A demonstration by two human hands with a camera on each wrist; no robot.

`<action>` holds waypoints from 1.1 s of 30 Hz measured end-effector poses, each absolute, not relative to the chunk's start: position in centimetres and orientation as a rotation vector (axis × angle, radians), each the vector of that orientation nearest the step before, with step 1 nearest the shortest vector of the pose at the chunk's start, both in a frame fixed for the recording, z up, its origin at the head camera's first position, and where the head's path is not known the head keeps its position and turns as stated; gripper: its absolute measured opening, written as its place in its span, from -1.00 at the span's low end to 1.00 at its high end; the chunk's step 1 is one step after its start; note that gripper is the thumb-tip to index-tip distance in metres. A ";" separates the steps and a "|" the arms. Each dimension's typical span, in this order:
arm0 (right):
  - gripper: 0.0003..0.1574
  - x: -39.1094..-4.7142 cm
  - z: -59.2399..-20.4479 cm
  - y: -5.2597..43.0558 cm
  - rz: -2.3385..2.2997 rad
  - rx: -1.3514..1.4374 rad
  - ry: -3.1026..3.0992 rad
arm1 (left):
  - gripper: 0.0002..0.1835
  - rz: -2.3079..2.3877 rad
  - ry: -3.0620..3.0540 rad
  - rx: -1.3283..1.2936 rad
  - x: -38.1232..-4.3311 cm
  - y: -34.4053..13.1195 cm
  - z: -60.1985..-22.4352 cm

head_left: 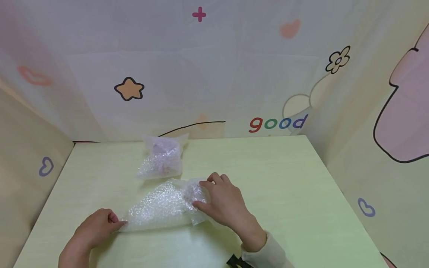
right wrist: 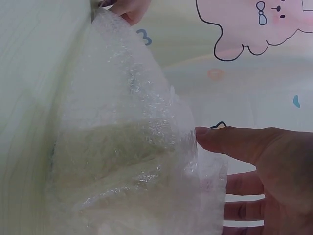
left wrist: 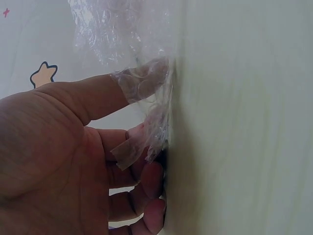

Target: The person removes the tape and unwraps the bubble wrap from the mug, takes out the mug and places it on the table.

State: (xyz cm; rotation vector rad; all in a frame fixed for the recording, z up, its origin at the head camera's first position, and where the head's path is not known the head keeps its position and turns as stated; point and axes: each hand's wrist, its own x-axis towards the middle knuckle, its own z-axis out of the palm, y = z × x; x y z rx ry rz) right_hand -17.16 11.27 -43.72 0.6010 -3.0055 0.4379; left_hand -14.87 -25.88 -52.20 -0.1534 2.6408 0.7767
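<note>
A clear, glossy bubble-wrap sheet [head_left: 157, 204], roughly wedge-shaped with a narrow left end and a taller, bunched right end, is laid on a pale yellow-green tabletop [head_left: 301, 204]. Its left tip is pinched by the bare left hand [head_left: 95, 227]; in the left wrist view, the film is seen caught between the thumb and the bent fingers. The bunched right end is held by the right hand [head_left: 226, 201], whose thumb is placed on the near side and whose fingers are bent over the far side, so that the plastic is clasped between them. A faint pinkish tint is shown in this end of the sheet, but its cause cannot be made out.

Just beyond the sheet's far edge, a squarish, pale pinkish package in bubble wrap [head_left: 164, 156] is set; whether the two touch cannot be told. A pale cloth sleeve [head_left: 268, 253] is worn on the right arm, to the near right of the sheet. Beside that cuff, nearer the person than the sheet, a small black object [head_left: 236, 261] is partly cut off by the frame's edge. Well behind the sheet, a pale printed backdrop cloth [head_left: 201, 74] is hung, marked with a black-outlined orange star [head_left: 129, 89] and the multicoloured word "good" [head_left: 280, 123].
</note>
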 end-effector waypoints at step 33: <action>-0.62 -16.9 -42.7 12.0 0.640 0.500 -2.921 | -0.59 0.806 2.630 -0.177 -15.0 -26.0 -52.4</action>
